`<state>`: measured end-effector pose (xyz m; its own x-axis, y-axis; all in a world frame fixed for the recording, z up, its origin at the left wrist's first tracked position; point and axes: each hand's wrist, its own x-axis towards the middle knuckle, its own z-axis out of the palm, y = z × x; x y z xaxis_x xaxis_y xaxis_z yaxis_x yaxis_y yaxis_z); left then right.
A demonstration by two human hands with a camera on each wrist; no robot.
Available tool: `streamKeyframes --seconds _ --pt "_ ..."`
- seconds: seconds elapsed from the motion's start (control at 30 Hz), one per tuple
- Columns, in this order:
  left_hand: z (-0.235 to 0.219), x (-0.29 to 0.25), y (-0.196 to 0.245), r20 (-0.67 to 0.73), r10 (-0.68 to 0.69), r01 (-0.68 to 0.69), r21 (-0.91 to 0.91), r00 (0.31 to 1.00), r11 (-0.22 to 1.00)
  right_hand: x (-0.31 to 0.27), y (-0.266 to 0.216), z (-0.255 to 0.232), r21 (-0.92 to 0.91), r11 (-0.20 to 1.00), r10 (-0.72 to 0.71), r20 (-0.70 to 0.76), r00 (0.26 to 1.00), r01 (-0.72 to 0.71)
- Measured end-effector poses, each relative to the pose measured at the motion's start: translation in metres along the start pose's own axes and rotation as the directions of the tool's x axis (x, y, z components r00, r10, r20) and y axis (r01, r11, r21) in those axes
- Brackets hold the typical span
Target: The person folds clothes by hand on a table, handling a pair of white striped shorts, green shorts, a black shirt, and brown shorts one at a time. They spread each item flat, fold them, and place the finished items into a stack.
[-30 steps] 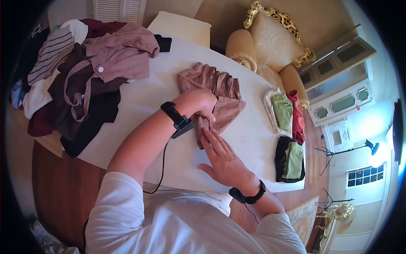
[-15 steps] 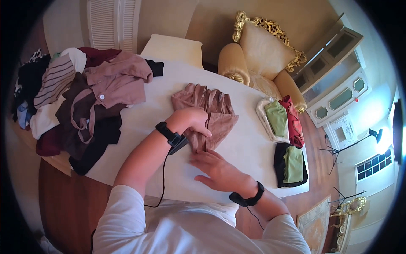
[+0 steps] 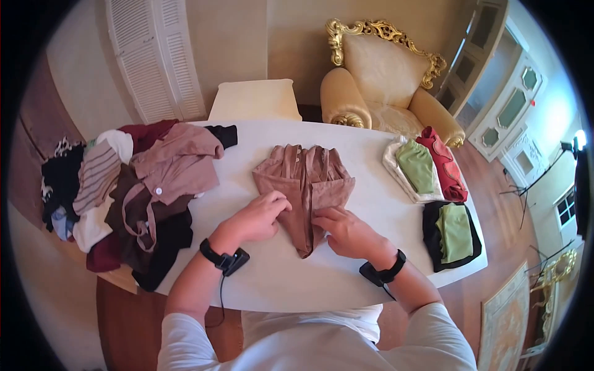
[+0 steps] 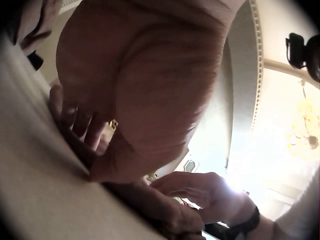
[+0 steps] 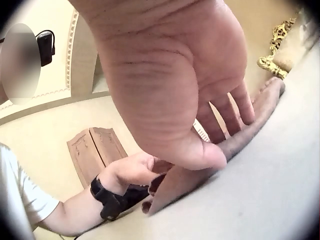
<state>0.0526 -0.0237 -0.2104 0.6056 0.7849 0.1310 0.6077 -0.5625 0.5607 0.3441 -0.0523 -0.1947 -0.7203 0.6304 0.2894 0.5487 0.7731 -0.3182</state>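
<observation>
Head view, garment: a tan-brown pleated garment [image 3: 306, 185] lies part-folded at the middle of the white surface [image 3: 346, 272], its narrow end pointing to 6 o'clock, toward the person.
Head view, left hand: the left hand [image 3: 257, 216] rests on the garment's 9 o'clock edge, fingers loosely bent and pressing the fold; no clear pinch shows.
Head view, right hand: the right hand [image 3: 346, 232] lies flat on the 4 o'clock side of the garment, fingers nearly straight, holding the cloth down.
Head view, surroundings: an unsorted clothes heap [image 3: 130, 191] sits at 9 o'clock; folded stacks [image 3: 433, 167] sit at 3 o'clock, with a gilt armchair [image 3: 383, 74] at 12 o'clock.
Left wrist view: the left hand's fingers [image 4: 80, 120] touch the cloth edge against the surface; the palm fills most of the frame, so I cannot tell whether any cloth is nipped.
Right wrist view: the right hand's fingers [image 5: 235, 107] lie extended along the folded cloth edge [image 5: 210, 165], pressing, not gripping.
Handling: the cloth looks light, soft and limp, probably a little slippery, and its pleats would likely spring open; I judge the best hold is at the folded edges or corners, both layers pinched together, with a flat palm to pin the crease.
</observation>
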Motion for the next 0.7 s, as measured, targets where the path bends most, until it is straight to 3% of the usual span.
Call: streamKeyframes --seconds 0.27,0.47,0.53,0.63,0.67,0.7 --pt "0.007 -0.001 0.009 -0.059 0.071 -0.066 0.092 0.996 0.994 0.005 0.014 0.010 0.003 1.000 -0.005 0.024 1.000 0.005" --pt "0.002 -0.004 0.011 -0.031 0.068 -0.067 0.039 0.997 0.997 0.003 0.018 0.003 0.171 0.985 -0.034 -0.020 0.999 0.036" --pt "-0.009 -0.009 0.019 0.045 0.057 -0.057 -0.009 0.997 0.998 -0.003 0.012 -0.007 0.302 0.951 0.037 0.113 0.993 -0.069" --pt "-0.032 -0.016 0.043 0.277 -0.216 0.278 -0.207 0.936 0.938 -0.006 0.014 -0.022 0.487 0.856 0.045 0.264 0.963 -0.174" --pt "-0.029 -0.015 0.034 0.328 -0.230 0.347 -0.364 0.916 0.865 -0.004 0.016 -0.024 0.547 0.812 0.032 0.305 0.952 -0.202" --pt "-0.020 -0.014 0.018 0.381 -0.233 0.412 -0.503 0.895 0.759 -0.002 0.021 -0.020 0.592 0.738 0.126 0.353 0.927 -0.326"
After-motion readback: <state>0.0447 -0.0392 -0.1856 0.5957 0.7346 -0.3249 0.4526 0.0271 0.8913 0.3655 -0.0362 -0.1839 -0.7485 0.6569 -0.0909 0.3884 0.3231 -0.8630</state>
